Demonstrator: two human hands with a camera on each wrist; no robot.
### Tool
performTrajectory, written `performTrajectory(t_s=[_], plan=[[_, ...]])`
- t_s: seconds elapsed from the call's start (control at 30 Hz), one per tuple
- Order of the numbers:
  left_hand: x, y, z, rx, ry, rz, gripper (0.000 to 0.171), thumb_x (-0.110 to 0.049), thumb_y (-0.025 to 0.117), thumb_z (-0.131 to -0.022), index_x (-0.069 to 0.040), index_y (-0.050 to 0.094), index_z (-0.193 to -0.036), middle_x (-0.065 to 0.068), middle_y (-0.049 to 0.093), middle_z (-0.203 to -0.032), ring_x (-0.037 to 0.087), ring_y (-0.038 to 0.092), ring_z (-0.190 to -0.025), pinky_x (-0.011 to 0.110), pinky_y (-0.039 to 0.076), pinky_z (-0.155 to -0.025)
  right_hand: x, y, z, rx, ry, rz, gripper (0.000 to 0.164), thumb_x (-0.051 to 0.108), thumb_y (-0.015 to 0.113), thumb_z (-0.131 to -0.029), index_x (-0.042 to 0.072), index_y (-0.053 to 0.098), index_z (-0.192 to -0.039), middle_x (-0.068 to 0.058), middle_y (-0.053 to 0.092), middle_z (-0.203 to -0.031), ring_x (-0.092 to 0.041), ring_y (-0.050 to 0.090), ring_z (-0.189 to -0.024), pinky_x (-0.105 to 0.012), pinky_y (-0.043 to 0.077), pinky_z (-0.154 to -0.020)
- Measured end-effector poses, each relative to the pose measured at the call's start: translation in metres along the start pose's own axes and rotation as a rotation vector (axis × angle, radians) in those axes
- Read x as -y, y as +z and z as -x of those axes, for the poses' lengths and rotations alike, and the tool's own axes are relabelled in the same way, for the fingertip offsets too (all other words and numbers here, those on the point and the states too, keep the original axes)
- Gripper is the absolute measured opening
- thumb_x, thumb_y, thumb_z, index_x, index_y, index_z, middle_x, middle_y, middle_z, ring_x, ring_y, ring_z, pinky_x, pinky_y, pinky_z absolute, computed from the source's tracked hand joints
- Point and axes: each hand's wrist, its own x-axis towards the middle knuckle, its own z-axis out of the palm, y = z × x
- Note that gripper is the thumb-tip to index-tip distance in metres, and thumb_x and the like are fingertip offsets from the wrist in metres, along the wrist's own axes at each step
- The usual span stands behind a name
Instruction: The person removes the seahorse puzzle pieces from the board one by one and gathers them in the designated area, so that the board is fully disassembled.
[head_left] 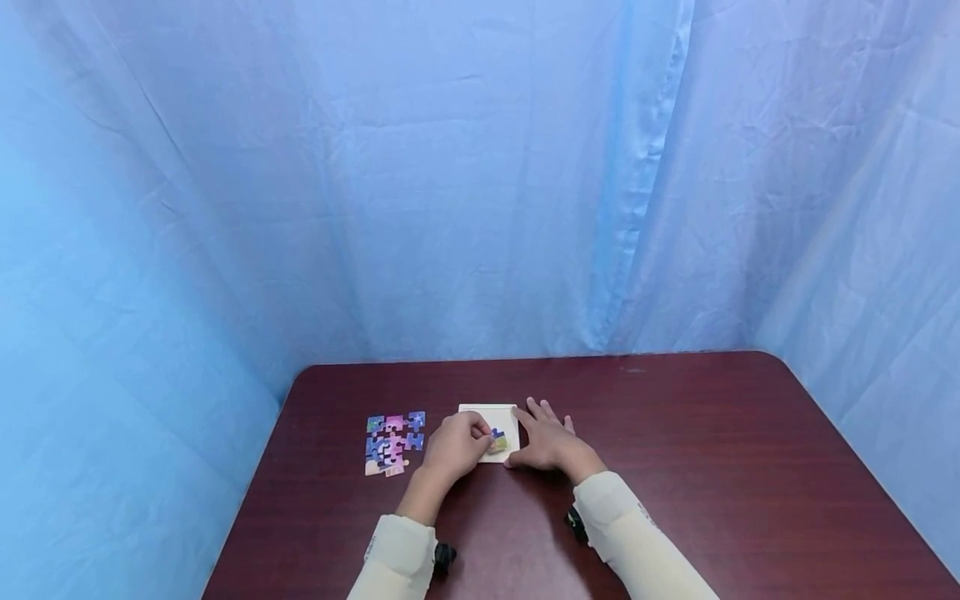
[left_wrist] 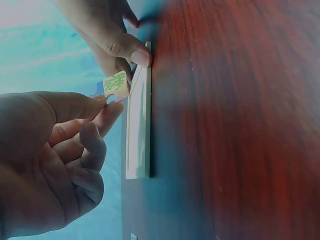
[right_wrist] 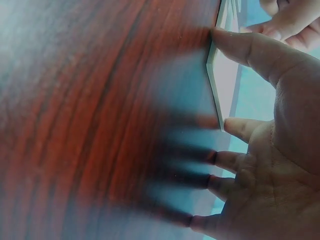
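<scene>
My left hand (head_left: 455,442) pinches a jigsaw puzzle piece (left_wrist: 115,85) between thumb and fingertips; it is yellowish with a green pattern and some blue. The piece is over the near part of a shallow cream tray (head_left: 489,415), which lies flat on the table. Whether it touches the tray's floor I cannot tell. At the tray's right side is my right hand (head_left: 550,443), its fingers spread and fairly straight. Its thumb touches the near edge and its index finger the far right corner; the other fingertips rest on the tabletop.
Left of the tray lies a group of pink, purple and blue puzzle pieces (head_left: 393,442), some of them joined. The dark red wooden table (head_left: 675,467) has blue curtains (head_left: 480,183) behind it and at both sides.
</scene>
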Motion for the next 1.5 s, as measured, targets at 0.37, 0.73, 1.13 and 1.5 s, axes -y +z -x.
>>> performTrajectory(t_s=[0.37, 0.73, 1.13, 1.5], plan=[[0.02, -0.011, 0.017, -0.065, -0.051, 0.026, 0.007, -0.02, 0.076, -0.096, -0.019, 0.073, -0.09, -0.004, 0.068, -0.081, 0.011, 0.058, -0.071, 0.03, 0.049, -0.067, 0.01, -0.011, 0.01, 0.031, 0.008, 0.017, 0.099, 0.045, 0.08, -0.085, 0.016, 0.031, -0.167, -0.017, 0.015, -0.178, -0.041, 0.007, -0.166, -0.074, 0.008, -0.127], [0.038, -0.027, 0.04, -0.107, -0.111, -0.037, 0.008, -0.019, 0.073, -0.096, -0.018, 0.072, -0.088, -0.005, 0.065, -0.077, 0.011, 0.055, -0.067, 0.029, 0.046, -0.064, 0.011, -0.008, 0.012, 0.024, -0.024, -0.037, 0.101, 0.043, 0.083, -0.082, 0.014, 0.034, -0.166, -0.02, 0.017, -0.177, -0.044, 0.008, -0.165, -0.078, 0.006, -0.124], [0.062, -0.047, 0.051, -0.142, -0.14, -0.123, 0.008, -0.016, 0.07, -0.092, -0.02, 0.072, -0.086, -0.009, 0.067, -0.076, 0.007, 0.056, -0.067, 0.033, 0.046, -0.063, 0.01, -0.009, 0.009, 0.027, -0.016, -0.034, 0.101, 0.043, 0.083, -0.083, 0.014, 0.034, -0.166, -0.02, 0.016, -0.177, -0.043, 0.008, -0.166, -0.077, 0.005, -0.125], [0.075, -0.058, 0.048, -0.136, -0.188, -0.167, 0.011, -0.016, 0.068, -0.092, -0.019, 0.073, -0.083, -0.009, 0.065, -0.072, 0.009, 0.056, -0.065, 0.033, 0.046, -0.062, 0.01, -0.007, 0.009, 0.014, -0.021, -0.036, 0.099, 0.043, 0.08, -0.083, 0.015, 0.033, -0.166, -0.018, 0.016, -0.178, -0.042, 0.007, -0.166, -0.077, 0.005, -0.125]])
